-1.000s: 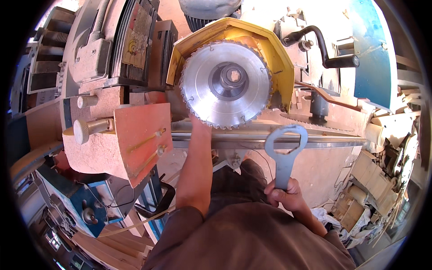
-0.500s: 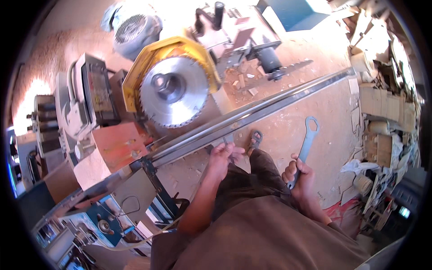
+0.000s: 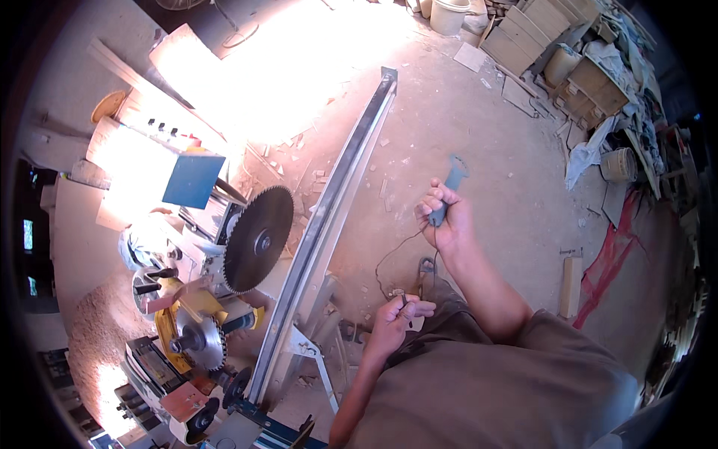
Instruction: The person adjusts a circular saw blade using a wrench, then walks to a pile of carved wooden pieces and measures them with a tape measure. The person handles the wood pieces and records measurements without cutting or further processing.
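Observation:
In my right hand point(image 3: 451, 223) the fingers are wrapped round the shank of a flat blue-grey wrench point(image 3: 454, 176), its wide head pointing up and away. A thin dark cord point(image 3: 383, 263) loops down from that hand toward my left hand point(image 3: 395, 320). My left fingers are pinched together on the cord's lower end, low in front of my body; a small pale piece point(image 3: 416, 323) shows beside them, too small to name. To the left stand a large dark circular saw blade point(image 3: 258, 239) and a smaller shiny saw blade point(image 3: 203, 343) by a yellow guard point(image 3: 173, 329).
A long metal rail point(image 3: 329, 202) runs between me and the saws. Wooden boxes and scrap point(image 3: 591, 93) are heaped at the far right, with a white bucket point(image 3: 449, 16) behind. A wood block point(image 3: 571, 288) and red sheeting point(image 3: 609, 258) lie at right. Wood chips litter the floor.
My view has swung right, so the saws now sit farther left. The wrench hand is raised and closer to the left hand. A cord now shows between both hands.

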### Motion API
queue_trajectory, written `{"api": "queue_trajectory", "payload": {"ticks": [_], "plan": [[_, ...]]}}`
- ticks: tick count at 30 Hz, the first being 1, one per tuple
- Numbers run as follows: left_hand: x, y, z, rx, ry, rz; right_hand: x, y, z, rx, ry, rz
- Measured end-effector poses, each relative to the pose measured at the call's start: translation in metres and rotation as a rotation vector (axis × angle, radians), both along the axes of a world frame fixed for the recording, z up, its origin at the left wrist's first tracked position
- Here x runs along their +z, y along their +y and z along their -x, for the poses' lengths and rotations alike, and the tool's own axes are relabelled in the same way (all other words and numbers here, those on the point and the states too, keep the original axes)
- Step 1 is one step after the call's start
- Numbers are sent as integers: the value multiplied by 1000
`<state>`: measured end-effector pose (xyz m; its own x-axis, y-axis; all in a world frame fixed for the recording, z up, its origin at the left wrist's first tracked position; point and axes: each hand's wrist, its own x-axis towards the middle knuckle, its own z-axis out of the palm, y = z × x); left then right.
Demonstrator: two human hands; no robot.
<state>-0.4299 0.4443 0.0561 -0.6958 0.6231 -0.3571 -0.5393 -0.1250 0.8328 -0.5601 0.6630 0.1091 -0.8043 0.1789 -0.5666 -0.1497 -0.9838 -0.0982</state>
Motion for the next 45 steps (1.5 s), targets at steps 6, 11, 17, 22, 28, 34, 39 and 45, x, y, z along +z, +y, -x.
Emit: {"api": "queue_trajectory", "payload": {"ticks": [6,11,17,22,28,34,39,45], "plan": [[64,121,56,-24,362,305,12,138,0,-207,212,174],[53,192,100,-55,269,267,3,205,13,-303,407,301],[26,237,205,486,-474,-385,-19,251,38,-300,329,242],[-2,239,343,450,-375,-510,-81,281,106,-374,120,151],[6,287,504,328,-97,-228,-110,281,252,-396,-310,-39],[-61,336,625,162,39,-8,-198,284,288,5,-695,-318],[-121,316,632,185,-40,406,-199,255,234,365,-776,-557],[-124,336,618,472,-218,317,-220,253,108,402,-1019,-502]]}}
